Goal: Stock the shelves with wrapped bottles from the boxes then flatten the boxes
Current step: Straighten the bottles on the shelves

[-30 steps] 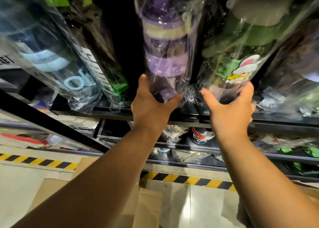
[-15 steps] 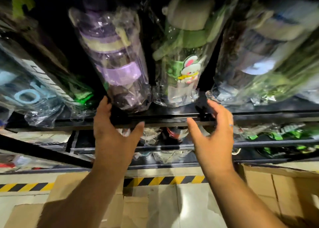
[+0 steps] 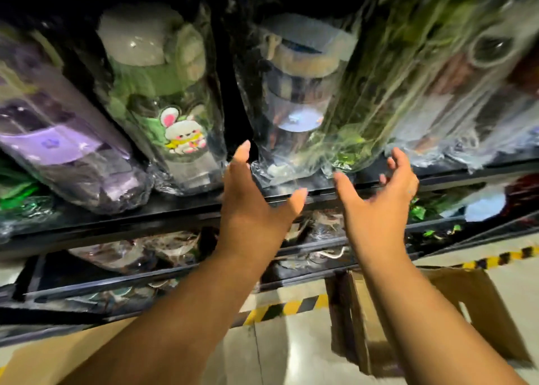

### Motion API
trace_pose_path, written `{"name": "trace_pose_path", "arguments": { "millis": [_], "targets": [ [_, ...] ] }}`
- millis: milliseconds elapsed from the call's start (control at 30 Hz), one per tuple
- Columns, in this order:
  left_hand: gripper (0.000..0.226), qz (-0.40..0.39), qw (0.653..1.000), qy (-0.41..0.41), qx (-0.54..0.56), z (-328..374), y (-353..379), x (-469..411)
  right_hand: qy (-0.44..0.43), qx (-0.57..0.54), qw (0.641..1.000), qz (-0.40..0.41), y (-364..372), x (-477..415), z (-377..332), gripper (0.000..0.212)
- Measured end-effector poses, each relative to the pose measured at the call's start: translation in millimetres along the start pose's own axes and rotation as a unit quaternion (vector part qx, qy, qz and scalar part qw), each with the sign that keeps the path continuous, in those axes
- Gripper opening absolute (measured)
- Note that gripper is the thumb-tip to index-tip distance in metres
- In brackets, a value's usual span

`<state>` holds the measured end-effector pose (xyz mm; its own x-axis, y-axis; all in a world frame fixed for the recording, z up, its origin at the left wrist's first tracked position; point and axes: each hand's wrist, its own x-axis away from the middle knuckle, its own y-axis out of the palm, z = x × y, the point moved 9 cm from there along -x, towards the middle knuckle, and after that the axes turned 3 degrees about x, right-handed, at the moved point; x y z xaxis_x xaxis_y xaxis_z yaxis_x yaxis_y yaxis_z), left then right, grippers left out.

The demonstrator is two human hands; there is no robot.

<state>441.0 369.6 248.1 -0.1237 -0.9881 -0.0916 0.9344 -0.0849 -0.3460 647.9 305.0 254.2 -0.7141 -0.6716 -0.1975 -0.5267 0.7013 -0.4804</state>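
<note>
Several plastic-wrapped bottles stand in a row on the black shelf (image 3: pixel 145 212): a purple bottle (image 3: pixel 67 148) at left, a green bottle with a rabbit sticker (image 3: pixel 163 98), a clear bottle with a beige lid (image 3: pixel 294 93) and blurred green-wrapped bottles (image 3: pixel 388 72) to the right. My left hand (image 3: pixel 256 200) is spread open just below the clear bottle's base, holding nothing. My right hand (image 3: pixel 379 198) is open with loosely bent fingers beside it, under the green-wrapped bottles, also empty.
Lower shelves (image 3: pixel 163 271) hold more wrapped items. An open cardboard box (image 3: pixel 478 306) sits on the floor at lower right, and flat cardboard (image 3: pixel 58 352) lies at lower left. Yellow-black hazard tape (image 3: pixel 285 308) runs along the shelf base.
A second ago my hands gripped the purple and green rabbit bottles. Both hands let go and shifted right along the shelf to the clear bottle; the view panned right.
</note>
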Motion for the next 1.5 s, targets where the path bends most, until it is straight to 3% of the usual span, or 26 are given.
{"name": "trace_pose_path", "arguments": {
  "millis": [133,433,533,667,1000,1133,1200,1267,1333,1400,1500],
  "targets": [
    [0.101,0.037,0.999,-0.003,0.018,2.4,13.6,-30.7,0.008,-0.018,0.999,-0.034,13.8,-26.2,7.2,0.087],
    [0.067,0.071,0.997,-0.027,0.017,-9.8,26.1,-58.7,0.005,-0.021,1.000,-0.023,31.3,-60.5,20.0,0.099],
    [0.055,0.078,0.997,-0.013,0.006,-11.5,22.3,-54.9,0.010,-0.026,1.000,-0.014,35.0,-57.9,23.0,0.091],
    [0.064,0.088,0.996,-0.018,-0.007,-12.9,16.5,-48.0,0.013,-0.038,0.999,-0.002,32.8,-54.6,25.7,0.076],
    [0.080,0.075,0.996,-0.026,-0.034,-14.0,19.7,-49.8,-0.022,-0.037,0.999,-0.007,25.7,-49.7,22.4,0.076],
    [0.073,0.029,0.999,-0.042,0.001,-14.4,16.1,-37.4,-0.044,-0.012,0.998,-0.043,26.8,-45.0,21.1,0.079],
    [0.089,0.026,0.998,-0.052,0.039,-13.8,12.8,-12.9,-0.068,-0.004,0.995,-0.070,22.8,-41.7,21.6,0.077],
    [0.090,0.048,0.995,-0.056,0.068,-12.8,10.7,17.4,-0.092,-0.011,0.991,-0.095,18.1,-37.4,21.7,0.075],
    [0.078,0.064,0.995,-0.038,0.070,-9.1,18.7,45.8,-0.128,-0.026,0.987,-0.090,8.7,-33.7,26.8,0.068],
    [0.062,0.054,0.997,-0.036,0.051,-6.0,39.5,66.2,-0.138,-0.050,0.988,-0.053,-15.4,-34.7,42.7,0.047],
    [0.047,-0.022,1.000,-0.019,0.000,12.5,95.6,79.7,-0.125,-0.051,0.991,0.020,-70.9,-53.9,78.0,0.021]
  ]
}}
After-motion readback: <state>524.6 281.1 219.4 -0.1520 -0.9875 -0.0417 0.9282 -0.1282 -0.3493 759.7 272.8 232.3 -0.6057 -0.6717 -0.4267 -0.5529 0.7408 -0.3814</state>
